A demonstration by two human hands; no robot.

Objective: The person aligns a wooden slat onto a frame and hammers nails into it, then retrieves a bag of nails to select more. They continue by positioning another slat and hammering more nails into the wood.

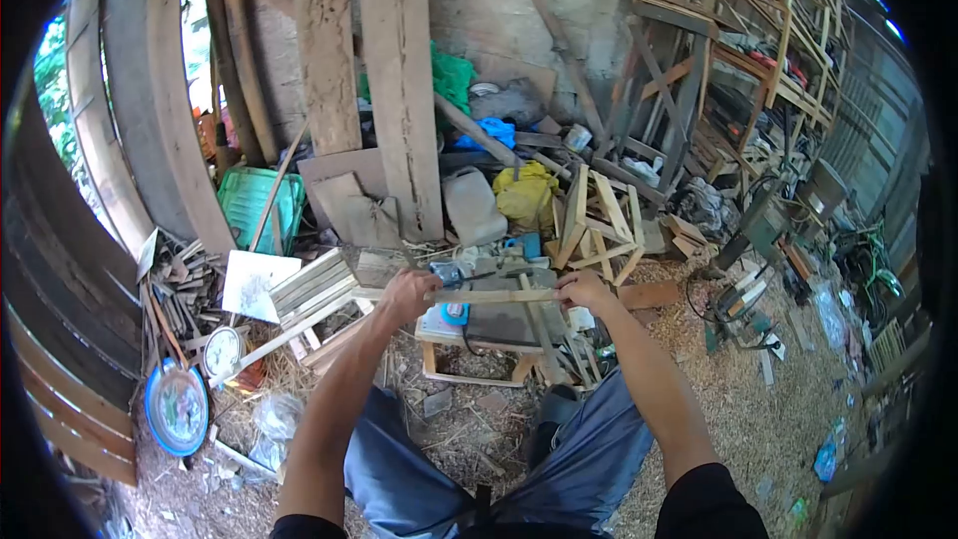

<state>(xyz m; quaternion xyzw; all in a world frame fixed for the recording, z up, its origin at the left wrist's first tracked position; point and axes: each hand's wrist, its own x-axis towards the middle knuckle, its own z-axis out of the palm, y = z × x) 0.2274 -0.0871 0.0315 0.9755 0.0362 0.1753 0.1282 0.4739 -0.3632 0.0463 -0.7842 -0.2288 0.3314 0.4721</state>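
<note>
A thin wooden strip (489, 295) runs level between my two hands. My left hand (410, 295) is closed round it near its left end. On the other side, my right hand (584, 291) pinches the strip near its right end. Beneath it stands a low wooden bench (473, 376) with a dark top. A round blue object (456, 313), perhaps a tape measure, rests at the bench's left part. Another wooden stick (541, 334) slants across the bench below the strip. Just past my left hand sits a small blue, clear-looking packet (446, 272).
Stacked pale slats (311, 291) lie at the left, near a blue-rimmed plate (178, 409). A wooden frame (604, 220) stands behind the bench to the right. Long planks (399, 90) lean on the wall. A green machine (748, 230) stands at right; shavings cover the ground.
</note>
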